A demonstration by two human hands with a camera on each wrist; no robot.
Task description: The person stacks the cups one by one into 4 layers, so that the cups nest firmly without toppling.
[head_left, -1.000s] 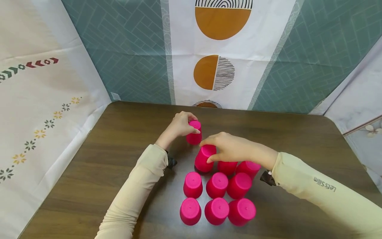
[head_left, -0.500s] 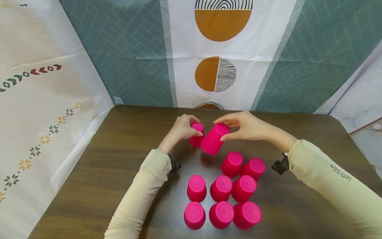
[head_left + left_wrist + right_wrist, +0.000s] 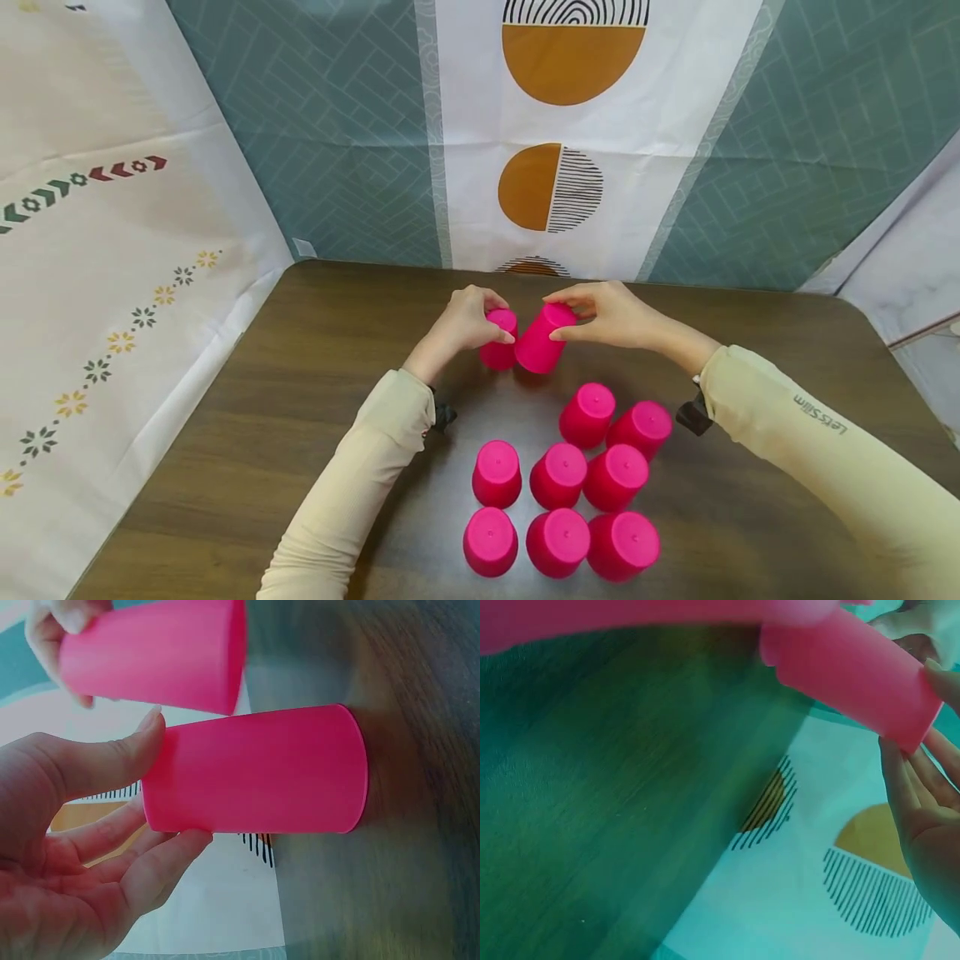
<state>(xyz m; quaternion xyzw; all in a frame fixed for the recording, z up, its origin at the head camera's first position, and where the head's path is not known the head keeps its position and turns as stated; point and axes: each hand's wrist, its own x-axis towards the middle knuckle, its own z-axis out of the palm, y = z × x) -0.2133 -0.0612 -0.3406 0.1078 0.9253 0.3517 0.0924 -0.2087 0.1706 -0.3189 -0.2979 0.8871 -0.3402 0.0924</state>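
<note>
At the far middle of the table, my left hand pinches the upper end of a pink plastic cup that stands upside down; the thumb is on its near side in the left wrist view. Just right of it, a second pink cup is held by my right hand, thumb and fingers about its narrow end. This cup is tilted, its wide rim low and close beside the first cup. In the left wrist view the held cup is clear of the table.
Several more upside-down pink cups stand nearer on the wooden table: two in a back row, then a middle row and a front row. Patterned cloth hangs behind the table's far edge.
My right hand has lifted a cup from the left end of the back row and carried it away from me, next to the left hand's cup. The left hand stays in place.
</note>
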